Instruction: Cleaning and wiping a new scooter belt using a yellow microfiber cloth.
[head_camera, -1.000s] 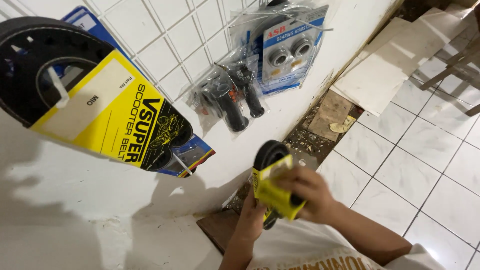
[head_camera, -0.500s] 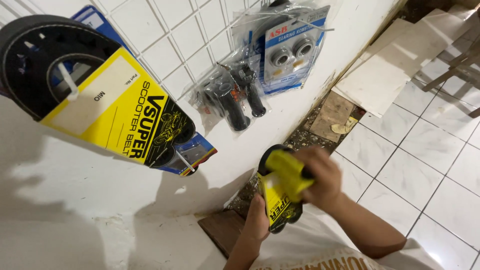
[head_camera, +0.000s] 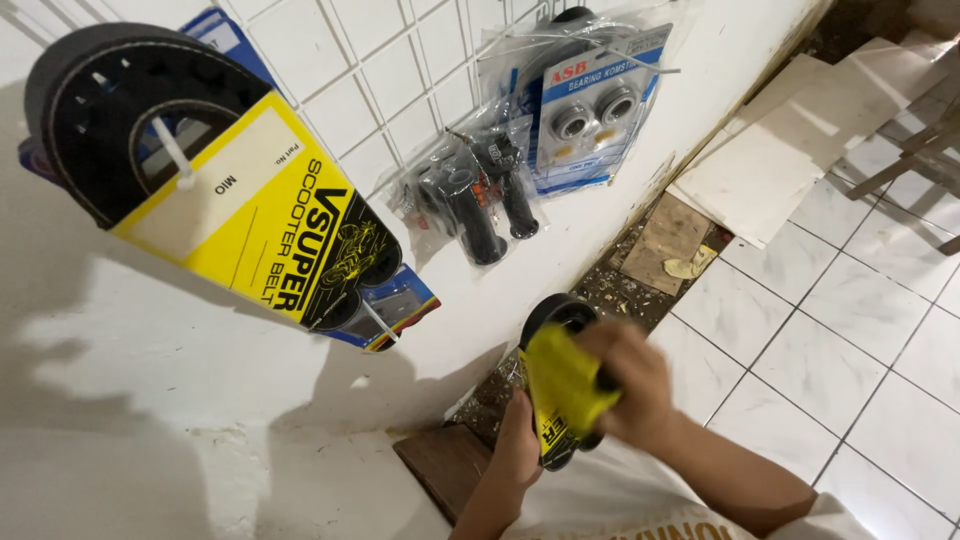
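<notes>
Down low, both hands are gripping a black belt (head_camera: 556, 312) in its yellow sleeve (head_camera: 562, 385): left hand (head_camera: 518, 440) underneath, right hand (head_camera: 628, 385) wrapping the top

A black belt in a yellow-and-black cardboard sleeve (head_camera: 262, 222) hangs from a white peg at upper left of a white grid wall, a blue-edged pack (head_camera: 395, 305) showing behind its lower end. To its right hang a clear plastic bag of black handle grips (head_camera: 470, 195) and a blue-and-white card with two metal rings under clear plastic (head_camera: 590, 110). Below, both hands grip a smaller black belt in a yellow sleeve (head_camera: 560, 395).
</notes>
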